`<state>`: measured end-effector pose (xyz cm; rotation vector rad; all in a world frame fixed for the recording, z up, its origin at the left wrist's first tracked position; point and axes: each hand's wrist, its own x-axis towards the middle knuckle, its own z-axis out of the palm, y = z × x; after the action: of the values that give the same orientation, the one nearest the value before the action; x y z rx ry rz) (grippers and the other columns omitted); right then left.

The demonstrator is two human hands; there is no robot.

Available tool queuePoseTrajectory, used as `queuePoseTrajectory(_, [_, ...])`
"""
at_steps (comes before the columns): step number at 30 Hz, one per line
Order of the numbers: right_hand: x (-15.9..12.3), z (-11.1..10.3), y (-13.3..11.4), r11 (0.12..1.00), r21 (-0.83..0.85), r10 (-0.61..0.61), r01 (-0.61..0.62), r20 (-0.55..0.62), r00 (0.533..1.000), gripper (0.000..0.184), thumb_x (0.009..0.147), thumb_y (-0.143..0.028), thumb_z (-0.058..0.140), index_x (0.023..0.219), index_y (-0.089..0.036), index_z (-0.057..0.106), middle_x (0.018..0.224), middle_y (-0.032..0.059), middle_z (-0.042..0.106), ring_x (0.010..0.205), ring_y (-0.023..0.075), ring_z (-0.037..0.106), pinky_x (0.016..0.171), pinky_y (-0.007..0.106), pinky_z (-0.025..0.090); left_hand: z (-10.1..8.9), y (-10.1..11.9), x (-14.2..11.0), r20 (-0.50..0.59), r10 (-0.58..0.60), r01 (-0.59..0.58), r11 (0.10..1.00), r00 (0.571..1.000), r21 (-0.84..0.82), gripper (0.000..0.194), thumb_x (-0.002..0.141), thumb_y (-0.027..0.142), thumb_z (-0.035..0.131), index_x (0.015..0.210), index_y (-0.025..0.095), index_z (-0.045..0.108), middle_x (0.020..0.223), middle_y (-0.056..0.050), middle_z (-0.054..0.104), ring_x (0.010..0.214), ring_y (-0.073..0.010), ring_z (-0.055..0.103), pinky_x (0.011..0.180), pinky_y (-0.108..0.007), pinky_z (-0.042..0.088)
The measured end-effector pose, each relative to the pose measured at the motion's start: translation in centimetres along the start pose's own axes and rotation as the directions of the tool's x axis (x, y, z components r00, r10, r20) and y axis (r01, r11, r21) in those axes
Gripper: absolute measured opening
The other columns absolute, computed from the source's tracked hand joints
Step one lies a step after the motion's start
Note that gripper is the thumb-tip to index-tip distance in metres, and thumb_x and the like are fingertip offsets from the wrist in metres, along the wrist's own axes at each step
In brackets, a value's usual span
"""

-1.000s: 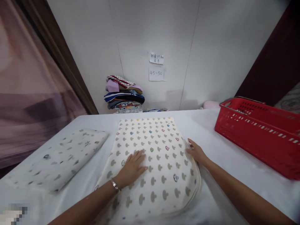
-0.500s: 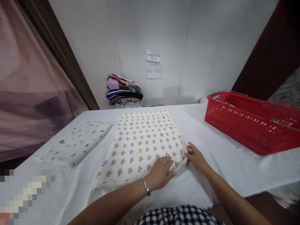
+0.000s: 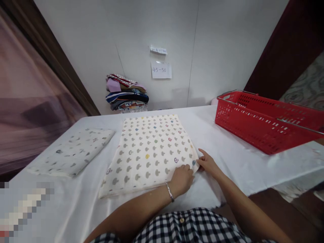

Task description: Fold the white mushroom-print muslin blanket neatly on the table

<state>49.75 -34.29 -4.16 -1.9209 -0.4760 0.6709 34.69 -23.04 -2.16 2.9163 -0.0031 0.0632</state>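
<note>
A cream cloth (image 3: 146, 141) with grey and a few coloured mushroom prints lies flat and folded in layers in front of me. My left hand (image 3: 182, 179), with a silver bracelet at the wrist, curls its fingers over the near edge by the right corner; its thumb is hidden. At that same corner, my right hand (image 3: 206, 162) pinches the cloth's right edge between thumb and fingers. To the left lies a second folded cloth (image 3: 76, 150), white with small dark prints, apart from both hands.
The white-covered table (image 3: 215, 141) carries a red perforated basket (image 3: 243, 123) with metal handles on the right. Behind the far edge, a stack of folded fabrics (image 3: 126, 94) stands against the wall. Paper signs (image 3: 161, 70) hang above. A pixelated patch covers the lower left.
My left hand has slid right toward the corner, its fingers curling from flat to bent. My right hand stays at the cloth's right edge. The whole view has shifted slightly.
</note>
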Motion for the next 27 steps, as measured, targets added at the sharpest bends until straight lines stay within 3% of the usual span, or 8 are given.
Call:
queuePoseTrajectory(3, [0.4,-0.8,0.0,0.980,-0.195,-0.033,0.038,0.028,0.999,0.069,0.072,-0.025,0.055,0.137,-0.019,0.033,0.068,-0.0032,0.060,0.053,0.0121,0.055,0.050,0.024,0.043,0.1,0.0,0.3,0.036,0.021,-0.023,0.999,0.999,0.047,0.021,0.089,0.027,0.040,0.094,0.015,0.056,0.095,-0.008,0.056,0.088,-0.0226,0.053,0.068,-0.034,0.045])
queuePoseTrajectory(7, [2.3,-1.3,-1.7,0.904,-0.361,-0.244,0.229,0.002,0.970,0.048,0.073,-0.026,0.055,0.121,-0.022,0.054,0.085,-0.0005,0.066,0.069,0.0131,0.058,0.067,0.025,0.045,-0.1,-0.2,0.7,0.086,0.067,-0.072,0.996,0.994,0.058,0.021,0.088,0.020,0.037,0.093,0.014,0.056,0.094,-0.009,0.057,0.083,-0.0222,0.054,0.063,-0.033,0.045])
queuePoseTrajectory(11, [6.2,-0.7,-4.5,0.830,-0.461,-0.373,0.312,-0.044,0.927,0.035,0.079,-0.027,0.048,0.110,-0.020,0.061,0.088,0.0007,0.067,0.076,0.0143,0.060,0.073,0.025,0.045,-1.0,-0.5,1.0,0.092,0.088,-0.089,0.996,0.992,-0.001,0.022,0.085,0.032,0.046,0.093,0.015,0.057,0.094,-0.009,0.059,0.081,-0.0212,0.057,0.066,-0.032,0.045])
queuePoseTrajectory(15, [11.4,0.1,-6.8,0.774,-0.583,-0.344,0.247,-0.060,0.937,0.033,0.081,-0.021,0.045,0.108,-0.021,0.063,0.101,0.0019,0.066,0.090,0.0146,0.059,0.080,0.023,0.042,-2.5,-1.2,1.8,0.119,0.066,-0.048,0.988,0.991,-0.146,0.027,0.086,0.040,0.045,0.081,0.017,0.059,0.082,-0.003,0.061,0.075,-0.0183,0.058,0.066,-0.029,0.044])
queuePoseTrajectory(19, [15.7,0.7,-8.0,0.744,-0.645,-0.285,0.177,-0.067,0.956,0.026,0.080,-0.023,0.047,0.096,-0.019,0.068,0.100,0.0055,0.067,0.093,0.0185,0.058,0.076,0.025,0.041,-3.0,-1.7,2.9,0.005,0.064,-0.062,0.982,0.998,-0.181,0.022,0.088,0.030,0.041,0.080,0.018,0.058,0.079,-0.002,0.061,0.075,-0.0164,0.057,0.067,-0.028,0.043])
queuePoseTrajectory(24, [18.0,1.3,-8.0,0.704,-0.704,-0.185,0.098,-0.049,0.982,0.020,0.076,-0.033,0.055,0.082,-0.019,0.069,0.091,0.0064,0.068,0.084,0.0190,0.059,0.065,0.024,0.039,-1.8,-2.2,4.2,-0.139,0.095,-0.110,0.989,0.986,-0.102,0.013,0.085,0.026,0.047,0.088,0.017,0.056,0.098,-0.006,0.057,0.096,-0.0196,0.051,0.082,-0.033,0.042])
queuePoseTrajectory(27, [18.4,1.5,-7.6,0.689,-0.722,-0.156,0.066,-0.059,0.986,0.019,0.073,-0.032,0.057,0.084,-0.020,0.067,0.093,0.0054,0.067,0.085,0.0187,0.059,0.063,0.024,0.038,-0.8,-2.3,4.3,-0.197,0.113,-0.139,0.982,0.974,-0.124,0.021,0.083,0.030,0.052,0.100,0.018,0.053,0.112,-0.006,0.053,0.111,-0.0210,0.043,0.098,-0.038,0.033])
